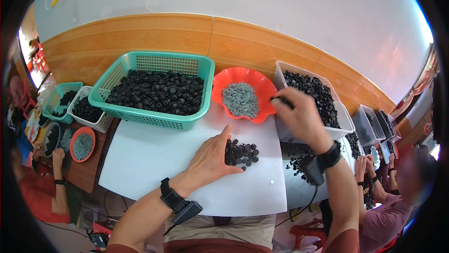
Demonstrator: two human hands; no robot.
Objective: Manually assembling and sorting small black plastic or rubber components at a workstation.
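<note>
My left hand (pixel 208 159) rests on the white work sheet (pixel 149 159), thumb and fingers spread apart around one side of a small heap of black plastic caps (pixel 243 153). Raised over the near left corner of the clear bin, my right hand (pixel 301 115) pinches a dark, elongated piece (pixel 283 101); its exact kind cannot be made out. Left of that hand stands a red, wavy-rimmed bowl (pixel 265 84) with many small grey metal screws (pixel 240 99) in it. The clear bin (pixel 347 121) holds small black plastic parts (pixel 312 95).
A green basket (pixel 194 121) full of black caps stands at the back left against the wood-panelled wall. Loose black parts (pixel 299 159) lie right of the sheet. Co-workers' hands (pixel 57 157) work at the left table, others (pixel 365 166) at the right. Cables hang from both wrist devices.
</note>
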